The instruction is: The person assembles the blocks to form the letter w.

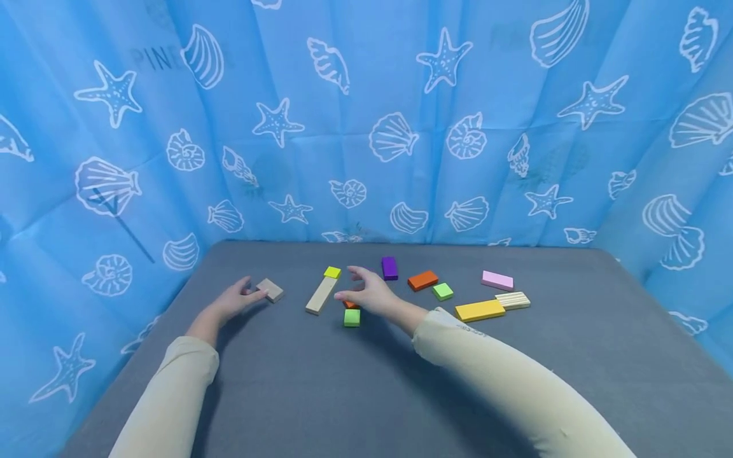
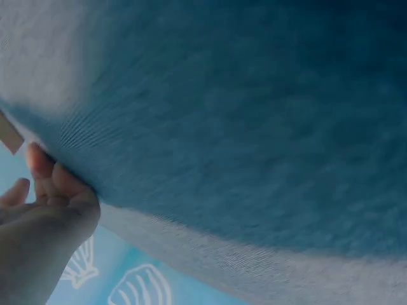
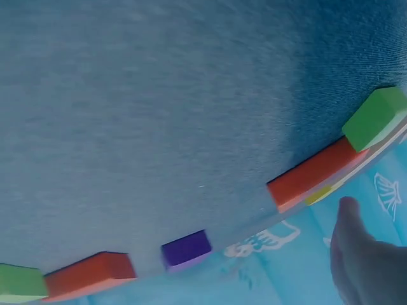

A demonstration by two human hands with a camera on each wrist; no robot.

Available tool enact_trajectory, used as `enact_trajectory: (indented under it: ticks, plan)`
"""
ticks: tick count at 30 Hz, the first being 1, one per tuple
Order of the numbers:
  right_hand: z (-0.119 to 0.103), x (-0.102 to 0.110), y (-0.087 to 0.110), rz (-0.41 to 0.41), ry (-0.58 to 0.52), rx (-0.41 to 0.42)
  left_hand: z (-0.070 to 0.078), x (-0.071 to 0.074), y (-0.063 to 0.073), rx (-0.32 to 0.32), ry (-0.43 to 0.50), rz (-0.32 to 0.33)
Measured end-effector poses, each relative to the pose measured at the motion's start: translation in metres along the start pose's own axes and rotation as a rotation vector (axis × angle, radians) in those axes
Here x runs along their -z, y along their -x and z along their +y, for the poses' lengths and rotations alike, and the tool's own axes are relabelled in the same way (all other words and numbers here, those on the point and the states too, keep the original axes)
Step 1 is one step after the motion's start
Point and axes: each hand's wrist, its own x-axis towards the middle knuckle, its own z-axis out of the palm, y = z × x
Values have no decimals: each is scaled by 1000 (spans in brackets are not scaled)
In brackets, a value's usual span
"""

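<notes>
My left hand (image 1: 231, 300) is beside a square plain wooden block (image 1: 270, 290), its thumb near the block's left edge; whether they touch I cannot tell. In the left wrist view its fingers are relaxed, with a corner of the wooden block (image 2: 9, 135) beyond them. Over an orange block (image 1: 350, 305) hovers my right hand (image 1: 371, 292), thumb and fingers spread apart and nothing between them. That hand partly hides the orange block, which touches a light green block (image 1: 352, 318). To its left lies a long plain wooden block (image 1: 322, 294) with a yellow square block (image 1: 332, 272) at its far end.
Right of the hands lie a purple block (image 1: 389, 268), another orange block (image 1: 422, 281) and a second green block (image 1: 443, 291). Farther right, a yellow-orange block (image 1: 480, 310) meets a ridged wooden block (image 1: 513, 300), with a pink block (image 1: 497, 280) behind. A blue curtain (image 1: 355, 159) surrounds the grey table (image 1: 298, 394).
</notes>
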Motion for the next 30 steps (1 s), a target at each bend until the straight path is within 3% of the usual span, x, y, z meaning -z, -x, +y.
enact_trajectory:
  ticks: [3, 9, 19, 30]
  plan:
    - [-1, -7, -7, -29, 43, 14, 0, 2, -1, 17, 40, -23]
    - [-3, -16, -17, -27, 166, 12, 1, 0, -5, 27, 24, -18]
    - [0, -32, -28, 37, 501, -17, 3, -7, -8, 29, 24, 20]
    - [2, -47, -36, 79, 628, -70, 0, -11, -15, 42, 13, 65]
